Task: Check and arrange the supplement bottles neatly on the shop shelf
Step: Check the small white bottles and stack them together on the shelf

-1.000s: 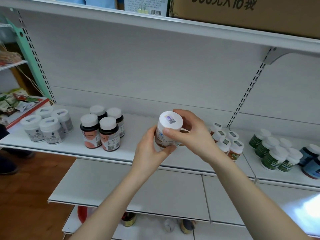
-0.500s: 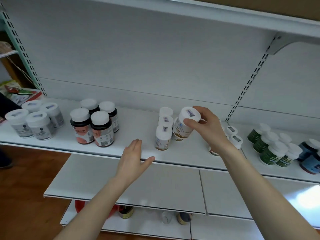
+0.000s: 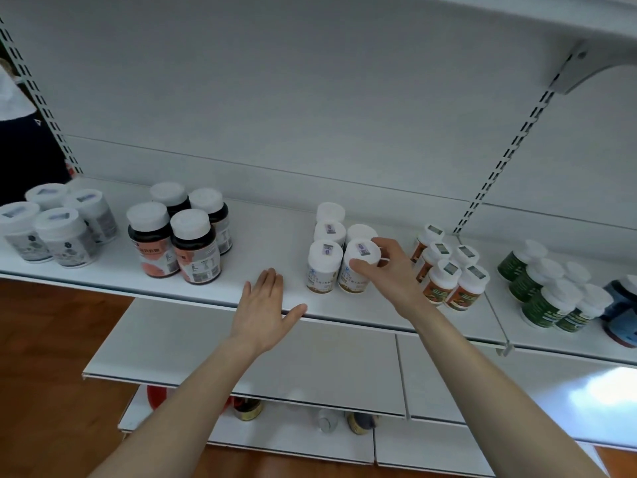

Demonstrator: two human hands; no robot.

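A white-capped supplement bottle [image 3: 356,270] with a gold band stands upright on the white shelf [image 3: 269,243], at the front right of a small cluster of like bottles [image 3: 325,267]. My right hand [image 3: 389,270] grips its cap from the right, fingers curled round the rim. My left hand [image 3: 265,305] hovers flat with straight fingers over the shelf's front edge, left of the cluster, holding nothing.
Dark bottles with orange labels [image 3: 179,236] and grey-labelled white tubs [image 3: 55,225] stand further left. Orange-labelled bottles [image 3: 448,267], green bottles [image 3: 548,288] and blue jars [image 3: 624,305] stand to the right. A lower shelf [image 3: 241,353] juts out below.
A second ago both hands held the bottle up in front of the shelf. My left hand let go and dropped to the shelf edge; my right hand set the bottle down in the cluster.
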